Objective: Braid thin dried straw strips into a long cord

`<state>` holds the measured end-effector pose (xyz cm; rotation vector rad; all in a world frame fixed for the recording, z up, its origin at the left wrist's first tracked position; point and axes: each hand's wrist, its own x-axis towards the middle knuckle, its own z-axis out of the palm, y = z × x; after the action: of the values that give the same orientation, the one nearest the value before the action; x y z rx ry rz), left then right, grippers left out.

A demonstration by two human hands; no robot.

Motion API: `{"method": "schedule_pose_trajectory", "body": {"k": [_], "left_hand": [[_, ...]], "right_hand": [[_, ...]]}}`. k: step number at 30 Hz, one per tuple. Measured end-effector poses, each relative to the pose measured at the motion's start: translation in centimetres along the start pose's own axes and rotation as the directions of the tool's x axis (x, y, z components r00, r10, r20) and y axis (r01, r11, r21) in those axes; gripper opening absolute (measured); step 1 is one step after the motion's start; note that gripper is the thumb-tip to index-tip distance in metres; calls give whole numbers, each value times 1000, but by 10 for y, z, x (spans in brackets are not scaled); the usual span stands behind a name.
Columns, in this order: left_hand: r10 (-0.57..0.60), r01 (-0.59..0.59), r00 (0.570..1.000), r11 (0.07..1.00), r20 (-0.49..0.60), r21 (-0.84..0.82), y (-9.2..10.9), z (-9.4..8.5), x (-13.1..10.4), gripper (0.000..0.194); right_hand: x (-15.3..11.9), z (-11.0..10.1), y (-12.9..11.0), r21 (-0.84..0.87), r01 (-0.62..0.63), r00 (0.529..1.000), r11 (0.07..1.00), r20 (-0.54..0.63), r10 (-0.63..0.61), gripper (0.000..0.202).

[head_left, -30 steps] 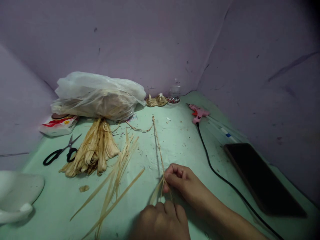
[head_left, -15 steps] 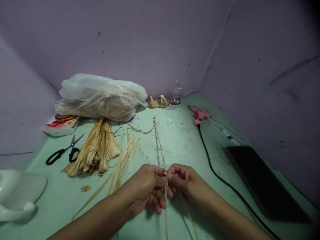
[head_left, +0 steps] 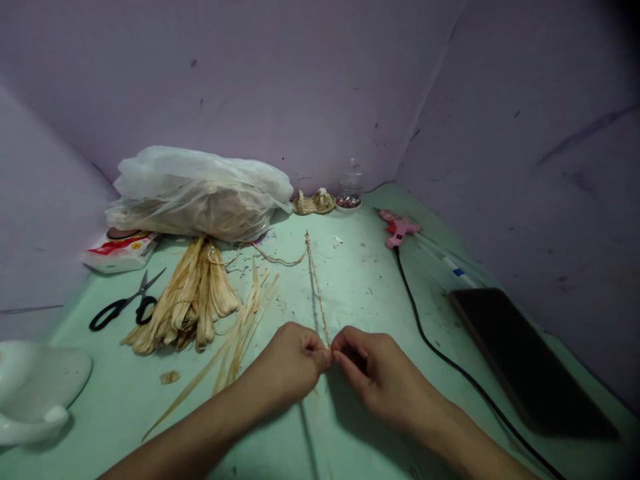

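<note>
A thin twisted fibre cord (head_left: pixel 316 283) runs from a fixed point on the green table down to my hands. My left hand (head_left: pixel 297 363) pinches its near end, fingers curled in. Fingertip to fingertip with it, my right hand (head_left: pixel 373 367) pinches at the same spot. Faint loose strand ends hang below the fingers. From the cord's far end another length of cord (head_left: pixel 280 260) curves left toward a bundle of dried fibre (head_left: pixel 187 300). Loose pale strips (head_left: pixel 245 333) lie left of my left hand.
Black-handled scissors (head_left: pixel 127 303), a plastic bag (head_left: pixel 200 193), a red and white pack (head_left: pixel 123 250) and a white object (head_left: pixel 43 393) are at left. Woven item (head_left: pixel 314 203) and bead dish (head_left: pixel 349 202) stand behind. A pink glue gun (head_left: pixel 399 229), its cable and a dark phone (head_left: pixel 530 360) are at right.
My left hand has turned over and its spread lower fingers have curled in. My right hand's fingertips now meet it slightly lower on the cord; the long strands below show less.
</note>
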<state>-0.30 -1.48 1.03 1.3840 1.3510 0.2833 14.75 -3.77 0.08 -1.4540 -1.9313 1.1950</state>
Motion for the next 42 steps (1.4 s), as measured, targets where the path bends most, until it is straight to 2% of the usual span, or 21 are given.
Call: {"method": "schedule_pose_trajectory", "body": {"k": [7,11,14,19,21,25,28,30,32,33,36,38,39,42], "left_hand": [[-7,7,1000,1000,27,-18,1,0,2,11],[-9,9,1000,1000,8,-19,-2,2,2,13],[-4,5,1000,999,12,-53,-4,4,1,13],[-57,60,998,991,29,-120,-1,5,0,16],[-53,54,998,991,15,-124,1,6,0,13],[-49,48,999,994,-6,-101,3,5,2,9],[-52,53,999,995,13,-79,2,3,2,10],[-52,55,998,995,32,-79,2,1,1,11],[-47,50,998,996,43,-74,1,1,1,12],[-42,45,998,996,47,-71,1,1,0,13],[-11,17,997,996,70,-89,2,1,0,12],[9,1,996,993,91,-116,1,2,1,12],[12,0,995,993,96,-121,1,2,2,11],[12,-1,995,994,95,-112,-2,0,4,11]], "right_hand": [[-4,-2,-2,-333,128,989,934,-27,-145,16],[-9,-1,-7,-384,72,993,920,-54,-101,19],[-13,2,-8,-429,80,995,900,-17,-96,20],[-17,11,-7,-578,187,982,795,88,-167,18],[-19,14,-7,-575,223,975,787,127,-183,21],[-24,9,-12,-394,228,966,890,209,-155,17],[-23,-7,-14,-171,65,965,983,260,-18,16],[-16,-18,-14,15,-79,981,997,177,75,17],[-7,-24,-11,241,-207,978,948,41,203,19],[-2,-24,-9,354,-258,964,899,33,264,19],[7,-14,-5,583,-349,937,734,194,292,21],[8,-2,-2,623,-377,926,685,276,258,17],[9,3,-2,617,-379,925,689,281,257,13],[8,10,0,583,-345,938,735,197,284,5]]}}
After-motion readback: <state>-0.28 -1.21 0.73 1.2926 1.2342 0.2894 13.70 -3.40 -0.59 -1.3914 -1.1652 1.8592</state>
